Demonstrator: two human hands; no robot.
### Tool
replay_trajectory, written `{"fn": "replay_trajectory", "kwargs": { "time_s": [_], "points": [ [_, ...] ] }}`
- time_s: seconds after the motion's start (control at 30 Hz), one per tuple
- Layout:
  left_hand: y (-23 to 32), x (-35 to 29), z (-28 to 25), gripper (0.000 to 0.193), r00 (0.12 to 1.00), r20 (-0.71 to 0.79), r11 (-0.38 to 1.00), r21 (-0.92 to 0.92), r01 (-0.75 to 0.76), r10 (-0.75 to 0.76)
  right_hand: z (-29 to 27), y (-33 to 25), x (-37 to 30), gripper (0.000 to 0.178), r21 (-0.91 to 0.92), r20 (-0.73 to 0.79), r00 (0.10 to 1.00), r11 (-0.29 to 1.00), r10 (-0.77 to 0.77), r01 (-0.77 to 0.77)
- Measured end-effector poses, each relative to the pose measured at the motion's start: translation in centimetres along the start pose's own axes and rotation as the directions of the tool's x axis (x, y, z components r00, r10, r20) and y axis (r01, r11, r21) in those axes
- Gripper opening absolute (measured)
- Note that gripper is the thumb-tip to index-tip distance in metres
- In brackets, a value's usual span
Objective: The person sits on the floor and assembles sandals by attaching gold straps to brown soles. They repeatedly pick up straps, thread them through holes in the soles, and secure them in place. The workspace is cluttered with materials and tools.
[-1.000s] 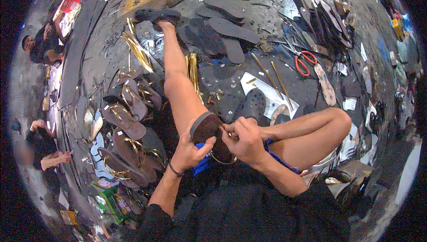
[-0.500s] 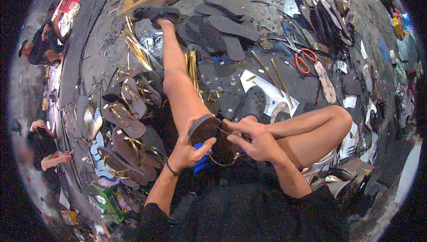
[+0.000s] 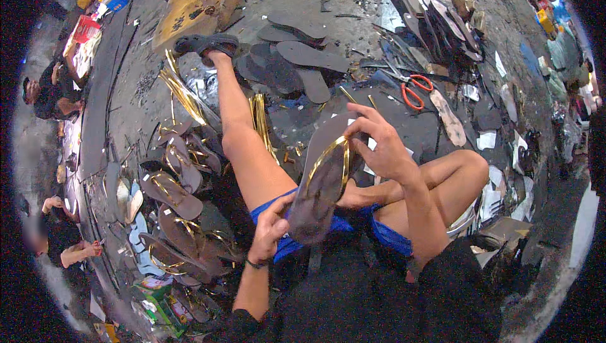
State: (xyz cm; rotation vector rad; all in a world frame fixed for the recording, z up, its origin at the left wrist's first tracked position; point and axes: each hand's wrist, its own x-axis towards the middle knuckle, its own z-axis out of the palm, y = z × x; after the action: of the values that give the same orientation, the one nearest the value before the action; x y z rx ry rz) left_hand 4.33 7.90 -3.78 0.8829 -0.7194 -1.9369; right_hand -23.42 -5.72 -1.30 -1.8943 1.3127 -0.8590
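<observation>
A dark brown flip-flop (image 3: 310,210) with a shiny gold strap (image 3: 329,157) is held upright over my lap, its footbed facing me. My left hand (image 3: 271,232) grips its lower end, thumb on the footbed. At the upper part, my right hand (image 3: 385,144) has its fingers bent around the edge and the strap, the thumb side close to the gold. Finished-looking flip-flops with gold straps (image 3: 170,191) lie in a heap to the left of my outstretched leg. Bundles of gold strips (image 3: 260,122) lie beside that leg.
Loose dark soles (image 3: 312,57) are spread ahead of me. Scissors with orange-red handles (image 3: 413,94) and a pale shoe form (image 3: 448,119) lie to the right. A worn wooden block (image 3: 202,5) stands at the far left. Two other people (image 3: 69,242) sit along the left side.
The flip-flop has been turned and lifted, so its strapped footbed now faces me. My right hand has moved up to its upper part; the left stays at its lower end.
</observation>
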Motion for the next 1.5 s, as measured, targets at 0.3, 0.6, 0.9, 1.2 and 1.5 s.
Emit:
{"fn": "replay_trajectory", "kwargs": {
  "time_s": [0.3, 0.6, 0.9, 1.2, 1.5],
  "points": [
    [0.7, 5.7, 5.5, 0.046, 0.929, -0.290, 0.834, 0.551, -0.034, 0.229, 5.7, 2.4, 2.3, 0.068, 0.571, -0.025, 0.962, 0.794, 0.271, -0.209],
    [4.2, 7.4, 2.6, 0.032, 0.864, -0.457, 0.967, 0.223, -0.121, 0.213, 11.8, 3.2, -2.6, 0.018, 0.736, 0.674, 0.728, -0.033, 0.124, -0.676],
    [8.5, 1.8, -1.1, 0.068, 0.336, -0.542, 0.584, 0.811, -0.031, 0.770, 13.1, 3.9, 8.4, 0.042, 0.226, 0.253, 0.962, 0.973, -0.100, 0.042],
    [9.4, -19.1, -7.3, 0.068, 0.067, -0.359, 0.139, 0.517, 0.845, 0.931, 9.1, 18.2, 21.6, 0.072, -0.679, 0.204, 0.891, 0.714, 0.406, -0.170],
    [4.5, 6.7, -4.3, 0.065, 0.590, -0.630, 0.781, 0.624, -0.004, 0.506, 12.7, 3.5, 6.5, 0.035, 0.283, 0.655, 0.755, 0.930, -0.010, -0.233]
  ]
}}
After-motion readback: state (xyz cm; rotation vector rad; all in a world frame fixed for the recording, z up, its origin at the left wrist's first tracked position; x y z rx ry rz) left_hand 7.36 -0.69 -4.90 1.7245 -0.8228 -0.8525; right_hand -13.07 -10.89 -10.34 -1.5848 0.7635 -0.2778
